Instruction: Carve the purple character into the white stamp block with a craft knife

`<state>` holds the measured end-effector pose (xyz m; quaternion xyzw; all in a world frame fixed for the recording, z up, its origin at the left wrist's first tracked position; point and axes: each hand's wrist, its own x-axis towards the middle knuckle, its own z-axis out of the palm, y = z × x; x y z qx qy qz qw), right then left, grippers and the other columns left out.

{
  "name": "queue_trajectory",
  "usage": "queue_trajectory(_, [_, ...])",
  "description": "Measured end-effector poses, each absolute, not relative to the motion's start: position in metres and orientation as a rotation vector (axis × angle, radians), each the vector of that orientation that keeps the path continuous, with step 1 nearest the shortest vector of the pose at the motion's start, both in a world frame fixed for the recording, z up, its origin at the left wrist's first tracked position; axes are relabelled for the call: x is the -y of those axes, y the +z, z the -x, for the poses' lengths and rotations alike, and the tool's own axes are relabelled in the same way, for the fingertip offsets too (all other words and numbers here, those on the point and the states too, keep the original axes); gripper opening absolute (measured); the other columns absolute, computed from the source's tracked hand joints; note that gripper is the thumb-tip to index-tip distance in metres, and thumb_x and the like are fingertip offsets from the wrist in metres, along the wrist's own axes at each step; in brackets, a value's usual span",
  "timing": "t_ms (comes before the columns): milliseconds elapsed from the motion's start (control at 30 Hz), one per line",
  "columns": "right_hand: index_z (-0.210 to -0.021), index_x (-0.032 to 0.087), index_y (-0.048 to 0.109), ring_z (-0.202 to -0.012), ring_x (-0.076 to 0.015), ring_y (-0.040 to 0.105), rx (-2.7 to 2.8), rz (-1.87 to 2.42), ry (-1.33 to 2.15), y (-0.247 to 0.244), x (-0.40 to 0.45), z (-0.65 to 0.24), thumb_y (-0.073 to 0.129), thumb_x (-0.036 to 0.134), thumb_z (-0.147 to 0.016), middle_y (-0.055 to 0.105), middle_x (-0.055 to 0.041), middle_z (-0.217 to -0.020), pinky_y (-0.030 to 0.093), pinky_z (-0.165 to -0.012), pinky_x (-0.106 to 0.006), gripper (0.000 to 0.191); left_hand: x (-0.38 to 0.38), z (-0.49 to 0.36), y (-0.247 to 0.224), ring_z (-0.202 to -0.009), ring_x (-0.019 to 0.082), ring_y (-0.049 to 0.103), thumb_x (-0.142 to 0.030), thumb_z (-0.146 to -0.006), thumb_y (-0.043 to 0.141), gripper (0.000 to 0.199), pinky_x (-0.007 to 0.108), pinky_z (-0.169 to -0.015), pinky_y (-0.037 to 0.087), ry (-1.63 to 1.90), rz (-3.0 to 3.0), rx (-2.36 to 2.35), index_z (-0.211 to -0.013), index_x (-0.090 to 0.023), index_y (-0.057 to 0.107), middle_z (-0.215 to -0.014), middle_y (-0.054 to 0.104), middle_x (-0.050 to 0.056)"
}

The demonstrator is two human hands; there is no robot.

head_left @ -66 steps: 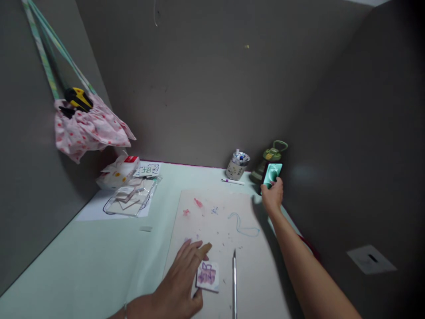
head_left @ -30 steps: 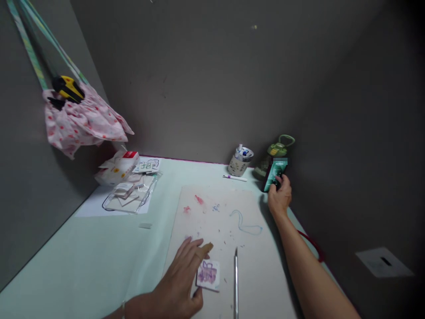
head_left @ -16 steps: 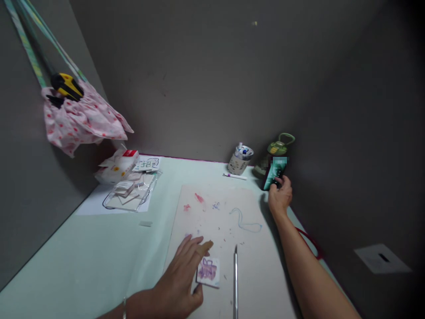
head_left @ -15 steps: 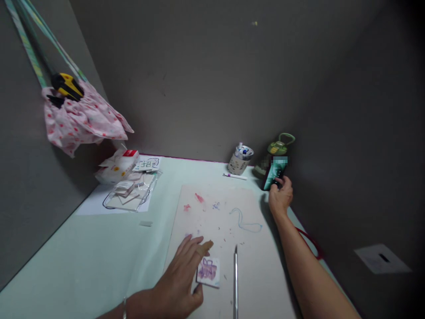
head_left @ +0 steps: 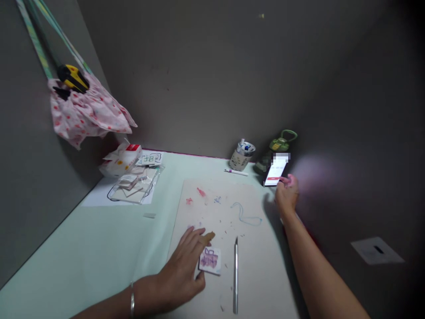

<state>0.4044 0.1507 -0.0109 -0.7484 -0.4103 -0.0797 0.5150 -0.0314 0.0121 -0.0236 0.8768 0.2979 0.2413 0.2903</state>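
My left hand (head_left: pixel 182 268) rests on a pale board (head_left: pixel 259 266). Its thumb and bandaged index finger sit around a small white square block (head_left: pixel 210 262) marked in purple. Part of the block's left edge is hidden by the fingers. Just right of it lies a silver craft knife (head_left: pixel 235 274), blade pointing away from me, untouched. At the back right my right hand (head_left: pixel 287 195) reaches to a smartphone (head_left: pixel 277 172) propped up near a green bottle (head_left: pixel 279 142). Nothing is gripped in this hand; one finger is at the lower part of the bright screen.
A pen cup (head_left: pixel 241 157) and a white marker (head_left: pixel 236 172) are at the back. On the left are a white packet (head_left: pixel 122 159) and a plastic bag of white blocks (head_left: pixel 133 188). A pink pouch (head_left: pixel 89 110) holding a yellow-black cutter (head_left: pixel 73 79) hangs above them.
The phone's screen has turned from a dark teal display to a bright white one with a red bar. My right hand has shifted slightly; my left hand stays at the block.
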Motion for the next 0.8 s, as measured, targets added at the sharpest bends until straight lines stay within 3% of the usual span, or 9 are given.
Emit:
queue_trajectory(433, [-0.135, 0.018, 0.064, -0.111, -0.0253, 0.071, 1.076, 1.903, -0.087, -0.004, -0.076, -0.394, 0.069, 0.037, -0.101, 0.068, -0.0107, -0.133, 0.061, -0.092, -0.047, 0.038, -0.014, 0.031, -0.02, -0.153, 0.033, 0.042, -0.005, -0.074, 0.053, 0.091, 0.068, -0.132, 0.021, 0.643, -2.342, -0.794, -0.16, -0.023, 0.028, -0.152, 0.055, 0.013])
queue_trajectory(533, [-0.13, 0.017, 0.066, -0.102, -0.0224, 0.072, 1.314, 1.875, 0.004, -0.002, -0.06, -0.37, 0.068, 0.037, -0.102, 0.07, -0.0093, -0.126, 0.063, -0.086, -0.043, 0.035, -0.015, 0.03, -0.018, -0.152, 0.032, 0.043, -0.005, -0.074, 0.053, 0.089, 0.069, -0.132, 0.021, 0.639, -2.324, -0.807, -0.159, -0.021, 0.031, -0.149, 0.057, 0.013])
queue_trajectory(600, [-0.119, 0.016, 0.069, -0.088, -0.0184, 0.073, 1.535, 1.812, 0.043, 0.004, -0.043, -0.345, 0.066, 0.036, -0.103, 0.073, -0.0063, -0.11, 0.063, -0.078, -0.037, 0.026, -0.015, 0.03, -0.018, -0.152, 0.033, 0.042, -0.006, -0.074, 0.054, 0.087, 0.069, -0.132, 0.021, 0.626, -2.312, -0.817, -0.158, -0.02, 0.033, -0.15, 0.057, 0.014])
queue_trajectory(667, [-0.108, 0.021, 0.072, -0.082, -0.0199, 0.073, 1.786, 1.709, 0.061, 0.014, -0.022, -0.316, 0.058, 0.032, -0.105, 0.075, -0.006, -0.1, 0.061, -0.071, -0.034, 0.018, -0.016, 0.03, -0.018, -0.152, 0.034, 0.042, -0.007, -0.075, 0.055, 0.087, 0.07, -0.131, 0.022, 0.608, -2.31, -0.815, -0.158, -0.02, 0.033, -0.152, 0.055, 0.015])
queue_trajectory(800, [-0.119, 0.027, 0.071, -0.075, -0.0182, 0.071, 2.294, 1.463, 0.048, 0.033, 0.018, -0.262, 0.051, 0.013, -0.102, 0.074, -0.0053, -0.102, 0.056, -0.065, -0.03, 0.029, -0.018, 0.032, -0.015, -0.153, 0.035, 0.041, -0.007, -0.075, 0.055, 0.087, 0.07, -0.131, 0.022, 0.578, -2.306, -0.802, -0.158, -0.019, 0.034, -0.155, 0.053, 0.015])
